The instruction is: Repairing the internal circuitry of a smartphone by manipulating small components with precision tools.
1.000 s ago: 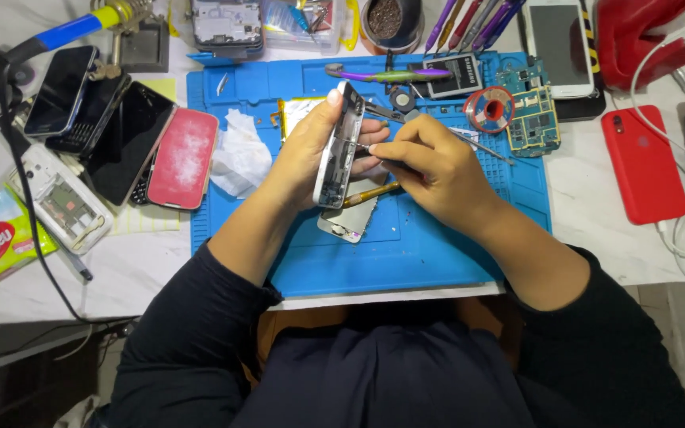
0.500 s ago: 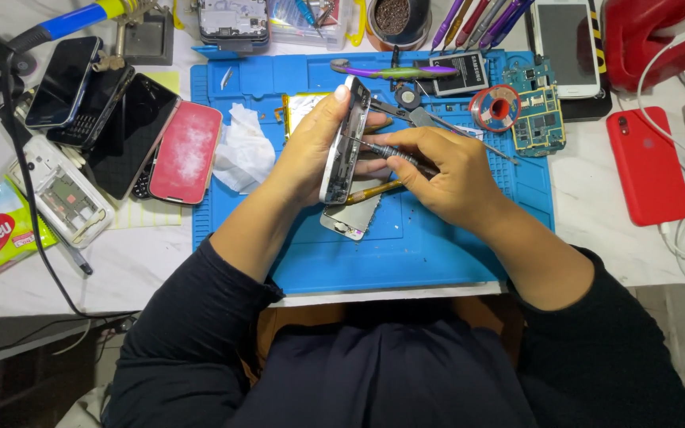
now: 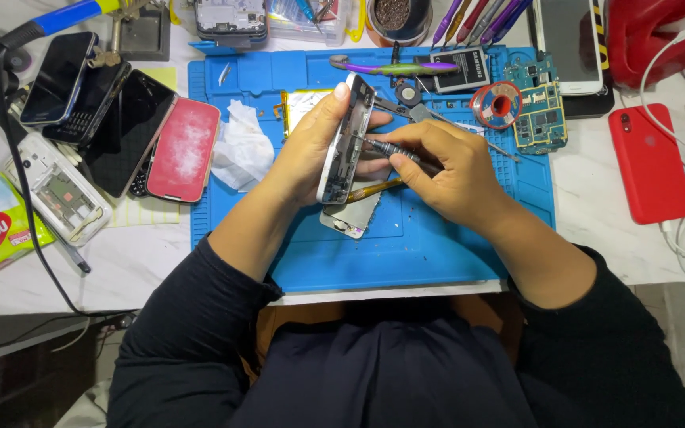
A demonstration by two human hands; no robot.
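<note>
Torso and both dark sleeves fill the near edge; lap cut off at the bottom.

Left hand (image 3: 311, 150) grips a phone frame (image 3: 345, 143) on edge, thumb on the near face, fingers wrapped behind and mostly hidden. Frame long axis runs near to far, leaning slightly right at the far end; its open inner side faces right, toward the right hand. Innards too small to make out.

Right hand (image 3: 445, 170) is curled, fingers pinching a screwdriver (image 3: 382, 147). Shaft lies roughly level, tip pointing left into the frame's inner side; contact point cannot be resolved. Handle buried in the fist.

Under both hands, a second phone part (image 3: 350, 218) lies flat on the blue mat (image 3: 406, 246), half covered by the left hand. A yellow tool (image 3: 374, 189) pokes out from under the right hand, rest hidden.

Left of the left hand: crumpled tissue (image 3: 239, 147) on the mat, then a red phone (image 3: 184, 150) and several dark phones (image 3: 120, 131) on the desk (image 3: 152, 269).

Right of the right hand: circuit board (image 3: 539, 111), solder reel (image 3: 496, 103), further right a red case (image 3: 648, 162).

Beyond the hands: purple tweezers (image 3: 394, 67), a battery (image 3: 457, 70); pens and a cup cut off by the top edge.
</note>
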